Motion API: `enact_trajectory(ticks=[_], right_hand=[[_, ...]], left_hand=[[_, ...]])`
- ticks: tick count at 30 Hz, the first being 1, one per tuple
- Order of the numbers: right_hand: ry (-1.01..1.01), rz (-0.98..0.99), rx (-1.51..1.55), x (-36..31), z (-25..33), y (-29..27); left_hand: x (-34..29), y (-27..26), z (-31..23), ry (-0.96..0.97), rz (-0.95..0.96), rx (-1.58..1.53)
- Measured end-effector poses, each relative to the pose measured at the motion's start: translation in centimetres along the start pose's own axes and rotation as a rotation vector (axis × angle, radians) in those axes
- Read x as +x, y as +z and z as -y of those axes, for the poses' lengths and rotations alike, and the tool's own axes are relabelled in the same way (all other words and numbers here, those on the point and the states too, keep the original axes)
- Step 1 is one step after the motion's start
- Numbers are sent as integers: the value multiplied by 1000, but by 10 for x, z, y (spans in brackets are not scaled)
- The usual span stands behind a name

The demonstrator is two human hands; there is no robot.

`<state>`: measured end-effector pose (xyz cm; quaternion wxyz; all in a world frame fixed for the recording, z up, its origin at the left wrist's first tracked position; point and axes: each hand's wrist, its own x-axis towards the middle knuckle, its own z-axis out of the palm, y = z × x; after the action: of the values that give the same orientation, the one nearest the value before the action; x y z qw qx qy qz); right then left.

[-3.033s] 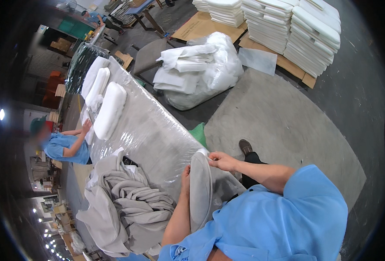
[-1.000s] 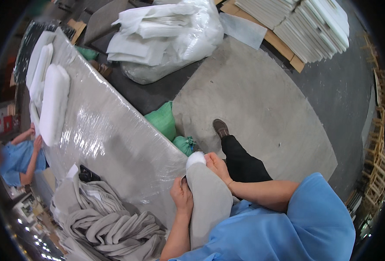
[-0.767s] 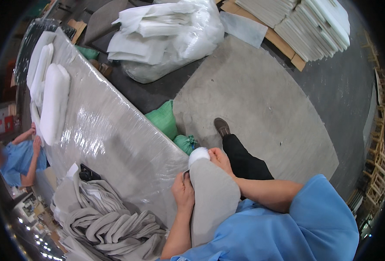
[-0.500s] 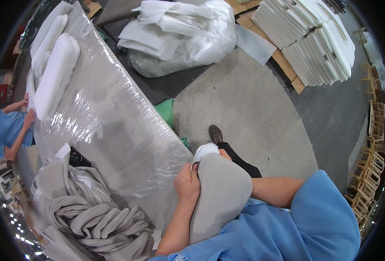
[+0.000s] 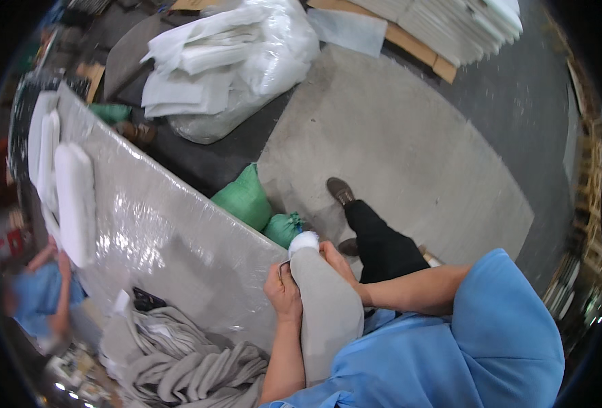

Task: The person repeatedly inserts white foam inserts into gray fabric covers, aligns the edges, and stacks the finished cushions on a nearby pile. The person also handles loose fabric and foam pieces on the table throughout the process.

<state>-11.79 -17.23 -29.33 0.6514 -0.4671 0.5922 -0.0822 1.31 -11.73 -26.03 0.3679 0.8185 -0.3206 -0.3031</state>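
Note:
Against my body I hold a long grey fabric cushion cover (image 5: 325, 306) with white padding (image 5: 304, 243) showing at its far end. My left hand (image 5: 284, 292) is closed on the cover's edge at the left of that end, thumb on top. On the opposite side my right hand (image 5: 338, 264) grips the cover near the same end, its fingers partly hidden behind the fabric. A heap of grey fabric covers (image 5: 185, 360) lies on the plastic-wrapped table (image 5: 172, 238) to my left.
White padding pieces (image 5: 75, 204) lie at the table's far left, near a co-worker in blue (image 5: 46, 299). Green sacks (image 5: 244, 198) stand beyond the table edge. Farther off are a plastic bag of white sheets (image 5: 246, 75) and stacked white panels (image 5: 444, 24). A black object (image 5: 148, 299) sits by the heap.
My view has shifted, bringing more of the green sacks into sight. The cover has turned and looks narrower, and less padding shows at its end. Both hands keep their hold.

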Motion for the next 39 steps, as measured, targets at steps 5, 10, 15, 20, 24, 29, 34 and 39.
enact_trajectory(ticks=[5, 10, 15, 20, 24, 29, 34, 39], right_hand=[[-79, -21, 135, -10, 15, -2], [-9, 49, 171, -12, 19, -14], [-69, 106, 64, -5, 11, -39], [-398, 258, 144, 41, 67, -100], [-514, 605, -352, 53, 118, -104], [-361, 921, -497, 63, 133, -106], [-69, 1112, -593, 53, 156, -121], [-31, 1162, -678, 46, 147, -135]], left_hand=[[3, -6, 32, 16, 14, -11], [1, -6, 44, -74, 34, -107], [-4, -2, -10, 114, 0, 152], [-22, 1, -18, 350, -131, 205], [-27, 3, -24, 414, -149, 246], [-39, 6, -36, 501, -173, 258], [-49, 14, -46, 474, -129, 286], [-56, 25, -58, 398, -25, 188]])
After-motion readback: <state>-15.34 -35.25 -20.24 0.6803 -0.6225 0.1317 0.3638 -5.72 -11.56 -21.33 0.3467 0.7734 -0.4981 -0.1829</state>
